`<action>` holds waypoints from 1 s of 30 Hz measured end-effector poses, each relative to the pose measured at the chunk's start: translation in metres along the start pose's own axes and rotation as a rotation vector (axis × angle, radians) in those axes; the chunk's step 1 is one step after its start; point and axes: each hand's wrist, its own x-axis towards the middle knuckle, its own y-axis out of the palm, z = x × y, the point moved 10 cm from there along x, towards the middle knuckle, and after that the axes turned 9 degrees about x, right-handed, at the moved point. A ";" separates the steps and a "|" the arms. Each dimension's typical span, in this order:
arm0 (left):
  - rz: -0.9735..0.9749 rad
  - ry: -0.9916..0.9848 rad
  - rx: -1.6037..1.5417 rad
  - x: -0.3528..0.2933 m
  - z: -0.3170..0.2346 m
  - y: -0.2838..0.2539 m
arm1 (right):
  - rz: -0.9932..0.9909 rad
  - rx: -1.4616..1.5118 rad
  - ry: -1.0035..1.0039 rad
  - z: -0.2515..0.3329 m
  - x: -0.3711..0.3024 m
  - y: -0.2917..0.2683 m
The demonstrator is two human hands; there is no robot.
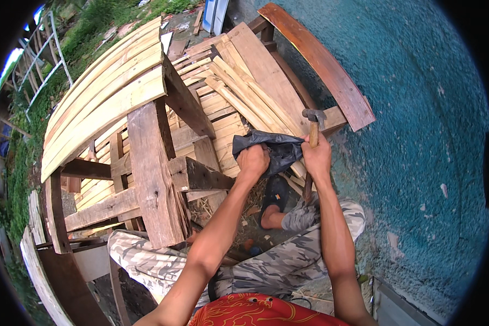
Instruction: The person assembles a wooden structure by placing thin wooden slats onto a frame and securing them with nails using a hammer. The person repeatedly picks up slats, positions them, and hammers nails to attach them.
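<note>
A black plastic bag [280,149] is stretched between my two hands above my lap. My left hand [254,158] is closed at the bag's left side, with its fingertips partly hidden in the folds. The fingers of my right hand [317,156] wrap round the wooden handle of a hammer [313,116] and also touch the bag's right edge. The hammer's metal head points up, and its handle runs down below the hand. What the bag holds, if anything, cannot be seen.
On the left stands a wooden bench [103,95] with pale slats and dark, rough legs. Loose pale strips [250,98] lie on a slatted platform beyond my hands. A reddish-brown board [320,62] rests along the blue wall [418,136] at right. A dark shoe [274,193] shows below the bag.
</note>
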 end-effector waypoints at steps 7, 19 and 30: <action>-0.117 0.000 -0.126 -0.028 -0.006 -0.046 | -0.005 0.004 -0.004 0.004 -0.002 0.001; -0.305 0.067 -0.230 -0.043 -0.014 -0.074 | -0.026 0.051 0.006 -0.001 -0.005 0.006; 0.011 0.041 -0.731 -0.184 -0.011 -0.066 | 0.020 0.088 0.076 -0.005 -0.012 0.015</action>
